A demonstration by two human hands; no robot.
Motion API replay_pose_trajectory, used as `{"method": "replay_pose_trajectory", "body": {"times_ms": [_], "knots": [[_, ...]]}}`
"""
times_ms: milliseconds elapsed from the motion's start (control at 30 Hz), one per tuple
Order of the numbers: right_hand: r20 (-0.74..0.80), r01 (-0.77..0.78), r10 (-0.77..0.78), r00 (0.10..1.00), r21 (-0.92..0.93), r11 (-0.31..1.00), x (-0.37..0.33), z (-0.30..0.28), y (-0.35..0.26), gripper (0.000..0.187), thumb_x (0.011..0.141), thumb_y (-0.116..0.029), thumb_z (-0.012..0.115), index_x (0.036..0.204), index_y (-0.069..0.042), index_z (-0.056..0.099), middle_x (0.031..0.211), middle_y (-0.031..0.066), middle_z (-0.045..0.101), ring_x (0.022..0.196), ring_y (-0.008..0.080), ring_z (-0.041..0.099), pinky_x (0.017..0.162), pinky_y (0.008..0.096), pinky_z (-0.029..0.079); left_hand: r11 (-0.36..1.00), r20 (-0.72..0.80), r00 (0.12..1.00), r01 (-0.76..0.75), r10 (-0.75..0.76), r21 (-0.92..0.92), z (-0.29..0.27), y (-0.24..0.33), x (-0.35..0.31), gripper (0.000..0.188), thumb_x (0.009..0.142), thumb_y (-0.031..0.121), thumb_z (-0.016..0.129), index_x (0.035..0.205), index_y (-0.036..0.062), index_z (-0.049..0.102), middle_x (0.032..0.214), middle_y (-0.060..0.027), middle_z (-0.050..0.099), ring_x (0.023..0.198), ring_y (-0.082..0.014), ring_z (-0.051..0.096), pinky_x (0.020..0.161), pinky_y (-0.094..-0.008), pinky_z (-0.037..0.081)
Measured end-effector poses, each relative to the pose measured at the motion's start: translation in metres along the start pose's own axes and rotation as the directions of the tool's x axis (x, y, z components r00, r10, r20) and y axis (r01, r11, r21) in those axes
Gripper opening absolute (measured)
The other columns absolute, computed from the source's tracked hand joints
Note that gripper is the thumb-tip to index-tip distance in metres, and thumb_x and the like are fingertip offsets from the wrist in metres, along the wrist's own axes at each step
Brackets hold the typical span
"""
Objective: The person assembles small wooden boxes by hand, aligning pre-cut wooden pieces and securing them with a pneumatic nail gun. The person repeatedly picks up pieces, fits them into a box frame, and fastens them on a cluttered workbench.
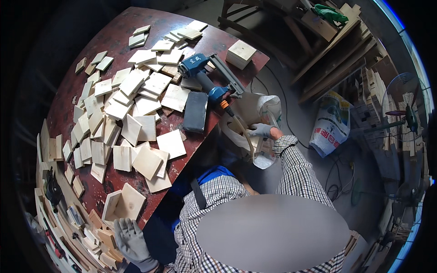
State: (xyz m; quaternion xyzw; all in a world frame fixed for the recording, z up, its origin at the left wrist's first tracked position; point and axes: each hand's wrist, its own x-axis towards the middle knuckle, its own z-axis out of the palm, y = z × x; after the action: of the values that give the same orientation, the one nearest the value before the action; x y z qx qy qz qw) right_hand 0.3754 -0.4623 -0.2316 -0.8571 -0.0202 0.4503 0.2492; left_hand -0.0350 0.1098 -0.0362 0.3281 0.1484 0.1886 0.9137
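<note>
Knit-gloved hands — left hand (131, 240) nr plywood box (124, 204)

shirt: checked weave of dark and white lines, long sleeves with buttoned cuffs
left hand (132, 241): grey knitted work glove
right hand (262, 131): grey glove, same kind
strap: dark band crossing the chest
under layer: blue fabric showing at the front

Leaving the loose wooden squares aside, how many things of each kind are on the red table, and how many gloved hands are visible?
Blue nail gun: 1
Dark grey block: 1
Open wooden box: 1
Gloved hands: 2, left hand and right hand
Total: 5
</note>
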Motion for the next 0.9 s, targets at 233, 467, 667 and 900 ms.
{"method": "replay_pose_trajectory", "body": {"times_ms": [233, 467, 667, 900], "knots": [[-0.303, 0.062, -0.06, 0.951, -0.005, 0.998, -0.003, -0.005, -0.006, 0.093, 0.091, -0.065, 0.065, 0.159, -0.003, 0.048, 0.157, 0.0292, 0.053, 0.148, 0.0427, 0.049, 0.12, 0.0459, 0.04, 0.997, 0.067, 0.997, 0.043, -0.039, -0.057, 0.005, -0.002, 0.007, 0.052, 0.115, 0.026, 0.046, 0.159, -0.0011, 0.045, 0.156, -0.0194, 0.057, 0.147, -0.0326, 0.05, 0.13, -0.0498, 0.033], [-0.715, 0.354, -0.326, 0.618, -0.118, 0.928, -0.055, 0.095, -0.017, 0.081, 0.098, -0.046, 0.07, 0.159, -0.001, 0.041, 0.161, 0.0294, 0.039, 0.152, 0.0491, 0.031, 0.127, 0.0542, 0.028, 0.998, 0.042, 0.999, -0.011, 0.014, -0.06, 0.007, -0.004, -0.01, 0.052, 0.114, 0.027, 0.048, 0.157, -0.0009, 0.048, 0.155, -0.0186, 0.058, 0.146, -0.0317, 0.051, 0.13, -0.0494, 0.033], [-0.789, 0.022, -0.43, 0.439, -0.469, 0.883, -0.116, 0.167, -0.011, 0.077, 0.092, -0.045, 0.074, 0.152, -0.003, 0.05, 0.151, 0.026, 0.049, 0.144, 0.0445, 0.043, 0.115, 0.0544, 0.036, 0.97, 0.031, 0.996, 0.087, -0.083, -0.226, -0.019, -0.015, -0.018, 0.05, 0.113, 0.026, 0.049, 0.154, -0.0016, 0.052, 0.152, -0.0194, 0.06, 0.146, -0.0332, 0.052, 0.131, -0.0499, 0.032], [-0.478, -0.119, -0.216, 0.851, -0.577, 0.808, -0.112, 0.168, -0.012, 0.036, 0.088, -0.044, 0.074, 0.11, -0.015, 0.074, 0.106, 0.0122, 0.075, 0.102, 0.0352, 0.07, 0.089, 0.0538, 0.049, 0.971, 0.046, 0.997, 0.067, -0.057, -0.23, -0.023, -0.012, -0.007, 0.048, 0.114, 0.025, 0.047, 0.154, -0.0016, 0.051, 0.153, -0.0206, 0.059, 0.147, -0.0325, 0.051, 0.131, -0.0502, 0.031]]}}
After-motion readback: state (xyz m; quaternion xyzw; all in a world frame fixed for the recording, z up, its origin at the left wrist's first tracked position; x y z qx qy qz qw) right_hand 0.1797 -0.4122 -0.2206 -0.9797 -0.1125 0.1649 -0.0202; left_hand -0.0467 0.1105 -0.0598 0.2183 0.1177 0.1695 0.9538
